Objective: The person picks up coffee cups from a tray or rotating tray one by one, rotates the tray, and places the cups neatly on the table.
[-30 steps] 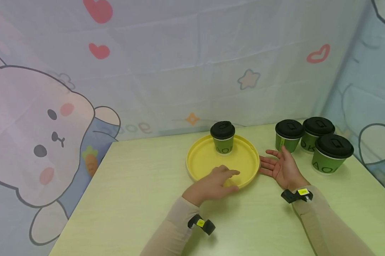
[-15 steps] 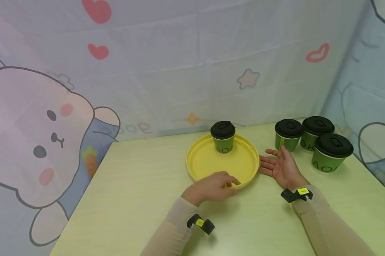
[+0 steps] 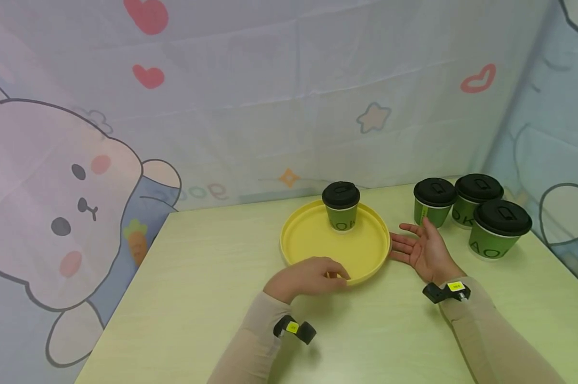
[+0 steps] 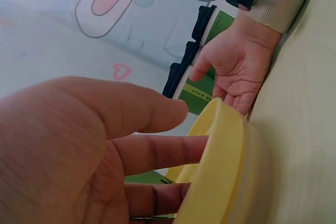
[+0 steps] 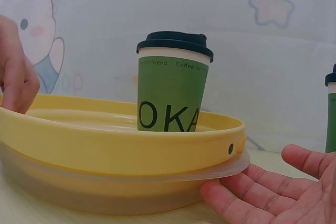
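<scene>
A green paper coffee cup with a black lid (image 3: 341, 207) stands upright in the round yellow tray (image 3: 313, 248), towards its back. My left hand (image 3: 308, 278) reaches over the tray's front rim. Its fingers touch the rim's inner side, and its thumb stays apart from the rim in the left wrist view. Palm upward, my right hand (image 3: 428, 253) lies at the tray's right side with fingers extended. In the right wrist view its fingertips (image 5: 212, 195) are against the lower edge of the tray, which has a translucent base (image 5: 105, 195).
Several more lidded green cups stand close together at the back right: a small one (image 3: 433, 201), one behind it (image 3: 476, 200) and a larger one (image 3: 501, 229). A printed cloth backdrop (image 3: 250, 106) rises behind the pale table (image 3: 212, 298).
The cup in the tray has shifted slightly right and its lettering has turned. My left hand has drawn back onto the front rim and moved left. The right hand stays in place.
</scene>
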`<state>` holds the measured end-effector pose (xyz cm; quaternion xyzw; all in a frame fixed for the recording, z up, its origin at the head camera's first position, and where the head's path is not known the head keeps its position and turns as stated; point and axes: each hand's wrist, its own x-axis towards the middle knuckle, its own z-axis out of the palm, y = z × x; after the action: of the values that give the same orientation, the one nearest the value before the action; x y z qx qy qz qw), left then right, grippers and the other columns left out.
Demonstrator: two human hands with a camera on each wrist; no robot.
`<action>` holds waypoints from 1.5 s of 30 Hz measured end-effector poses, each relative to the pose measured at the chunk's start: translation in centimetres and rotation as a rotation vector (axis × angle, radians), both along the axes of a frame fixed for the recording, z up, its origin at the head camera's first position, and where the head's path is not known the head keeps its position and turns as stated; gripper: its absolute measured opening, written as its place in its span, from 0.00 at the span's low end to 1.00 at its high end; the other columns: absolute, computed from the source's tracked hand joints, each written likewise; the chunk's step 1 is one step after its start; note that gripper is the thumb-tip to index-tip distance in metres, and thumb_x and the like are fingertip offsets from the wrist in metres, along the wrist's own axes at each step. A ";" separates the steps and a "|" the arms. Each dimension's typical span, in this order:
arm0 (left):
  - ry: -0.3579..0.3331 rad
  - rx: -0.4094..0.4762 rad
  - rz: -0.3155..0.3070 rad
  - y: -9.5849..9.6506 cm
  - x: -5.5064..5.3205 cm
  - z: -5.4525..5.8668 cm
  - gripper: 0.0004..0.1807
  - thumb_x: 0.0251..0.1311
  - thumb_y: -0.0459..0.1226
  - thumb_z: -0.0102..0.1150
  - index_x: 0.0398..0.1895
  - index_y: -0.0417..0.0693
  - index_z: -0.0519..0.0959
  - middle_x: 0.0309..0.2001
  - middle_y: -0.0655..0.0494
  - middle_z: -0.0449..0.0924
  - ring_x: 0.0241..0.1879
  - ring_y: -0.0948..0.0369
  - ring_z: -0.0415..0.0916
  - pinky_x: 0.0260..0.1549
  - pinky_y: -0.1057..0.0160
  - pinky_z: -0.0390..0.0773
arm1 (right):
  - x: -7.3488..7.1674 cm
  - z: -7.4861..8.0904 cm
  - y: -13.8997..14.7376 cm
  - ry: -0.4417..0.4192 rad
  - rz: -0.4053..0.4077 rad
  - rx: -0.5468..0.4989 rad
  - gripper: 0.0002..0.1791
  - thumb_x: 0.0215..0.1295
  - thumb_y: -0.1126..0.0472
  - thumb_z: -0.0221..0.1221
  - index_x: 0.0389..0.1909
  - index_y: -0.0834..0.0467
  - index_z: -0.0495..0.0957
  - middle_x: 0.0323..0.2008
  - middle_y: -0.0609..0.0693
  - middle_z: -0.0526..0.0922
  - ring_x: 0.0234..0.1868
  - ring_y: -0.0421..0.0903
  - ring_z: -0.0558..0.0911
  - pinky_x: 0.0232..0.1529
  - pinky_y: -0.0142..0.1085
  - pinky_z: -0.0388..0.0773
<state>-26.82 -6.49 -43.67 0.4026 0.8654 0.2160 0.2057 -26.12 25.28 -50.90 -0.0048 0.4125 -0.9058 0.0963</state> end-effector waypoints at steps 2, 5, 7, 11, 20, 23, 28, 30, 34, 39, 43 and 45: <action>-0.007 -0.007 0.000 -0.2 0.0 0.2 0.14 0.71 0.50 0.56 0.51 0.59 0.86 0.45 0.67 0.80 0.43 0.67 0.74 0.46 0.69 0.75 | 0.0 0.0 0.0 -0.002 0.000 -0.003 0.36 0.78 0.35 0.35 0.70 0.59 0.51 0.52 0.58 0.84 0.55 0.54 0.84 0.55 0.50 0.81; -0.025 -0.013 0.006 -0.6 -0.1 0.4 0.14 0.71 0.49 0.57 0.51 0.59 0.86 0.45 0.68 0.80 0.43 0.68 0.74 0.45 0.68 0.75 | 0.0 0.0 0.0 -0.002 0.003 0.001 0.36 0.78 0.35 0.34 0.70 0.59 0.50 0.52 0.58 0.84 0.55 0.53 0.84 0.56 0.50 0.80; -0.034 -0.014 0.011 -0.9 -0.2 0.5 0.13 0.71 0.49 0.57 0.51 0.59 0.86 0.45 0.69 0.80 0.43 0.68 0.75 0.45 0.68 0.75 | 0.0 0.1 0.0 -0.001 0.004 0.004 0.36 0.78 0.35 0.34 0.70 0.59 0.50 0.52 0.57 0.84 0.55 0.53 0.84 0.56 0.50 0.80; -0.038 -0.007 0.022 -1.4 -0.5 0.6 0.11 0.71 0.47 0.57 0.45 0.59 0.87 0.40 0.69 0.81 0.38 0.68 0.74 0.42 0.68 0.76 | 0.0 0.1 0.0 -0.003 0.003 0.010 0.35 0.78 0.35 0.33 0.70 0.59 0.51 0.52 0.57 0.84 0.55 0.53 0.84 0.57 0.50 0.80; -0.020 -0.017 0.072 -1.9 -0.7 1.0 0.12 0.70 0.47 0.56 0.31 0.59 0.85 0.26 0.66 0.74 0.28 0.66 0.69 0.30 0.67 0.70 | 0.3 0.5 -0.1 -0.007 -0.001 0.003 0.35 0.78 0.35 0.35 0.69 0.59 0.52 0.52 0.57 0.84 0.54 0.53 0.84 0.55 0.50 0.81; -0.020 -0.018 0.079 -1.9 -0.7 1.2 0.13 0.70 0.46 0.56 0.29 0.54 0.85 0.23 0.65 0.70 0.25 0.66 0.66 0.28 0.67 0.67 | 0.5 0.7 -0.1 -0.003 -0.001 0.001 0.35 0.78 0.34 0.35 0.68 0.59 0.52 0.52 0.57 0.84 0.55 0.54 0.84 0.55 0.50 0.81; -0.017 -0.006 0.088 -2.2 -0.8 1.3 0.15 0.70 0.46 0.56 0.30 0.49 0.85 0.21 0.65 0.67 0.23 0.66 0.64 0.26 0.67 0.65 | 0.5 0.8 -0.1 -0.005 -0.003 0.003 0.36 0.78 0.34 0.35 0.69 0.59 0.51 0.52 0.57 0.84 0.55 0.53 0.84 0.56 0.50 0.80; 0.000 0.024 0.111 -2.4 -0.9 1.3 0.13 0.70 0.45 0.56 0.36 0.51 0.87 0.27 0.67 0.73 0.28 0.67 0.69 0.30 0.68 0.70 | 0.5 0.7 -0.1 -0.003 -0.002 0.006 0.35 0.78 0.34 0.35 0.69 0.59 0.52 0.52 0.57 0.84 0.55 0.53 0.84 0.56 0.50 0.80; 0.115 0.156 0.189 -3.2 -1.6 1.2 0.16 0.71 0.44 0.54 0.54 0.52 0.84 0.49 0.59 0.80 0.50 0.58 0.75 0.51 0.58 0.76 | 0.3 0.6 -0.2 0.005 0.001 0.015 0.34 0.78 0.35 0.35 0.68 0.58 0.54 0.52 0.57 0.84 0.55 0.53 0.84 0.56 0.50 0.80; 0.254 0.370 0.443 -4.4 -3.4 0.1 0.22 0.72 0.42 0.52 0.66 0.47 0.76 0.64 0.46 0.70 0.66 0.46 0.64 0.63 0.43 0.68 | 0.2 0.5 -0.2 0.003 0.001 0.017 0.35 0.78 0.35 0.35 0.68 0.58 0.53 0.52 0.57 0.84 0.54 0.53 0.84 0.56 0.50 0.81; 0.198 0.582 0.653 -5.6 -5.0 -2.6 0.24 0.72 0.39 0.50 0.69 0.47 0.72 0.68 0.45 0.64 0.68 0.44 0.62 0.64 0.42 0.67 | 0.3 0.5 -0.2 -0.003 -0.005 0.007 0.35 0.78 0.35 0.36 0.68 0.59 0.54 0.52 0.57 0.84 0.54 0.53 0.84 0.55 0.50 0.81; 0.142 0.664 0.727 -6.0 -5.6 -4.1 0.25 0.72 0.39 0.49 0.71 0.46 0.70 0.70 0.45 0.63 0.68 0.44 0.62 0.66 0.42 0.66 | 0.3 0.4 -0.2 -0.005 -0.006 0.006 0.34 0.78 0.35 0.36 0.67 0.59 0.54 0.52 0.57 0.84 0.54 0.53 0.84 0.55 0.49 0.81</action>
<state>-32.46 -12.48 -47.73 0.1322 0.8462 0.5097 -0.0820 -25.80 25.10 -50.51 -0.0011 0.4152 -0.9048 0.0944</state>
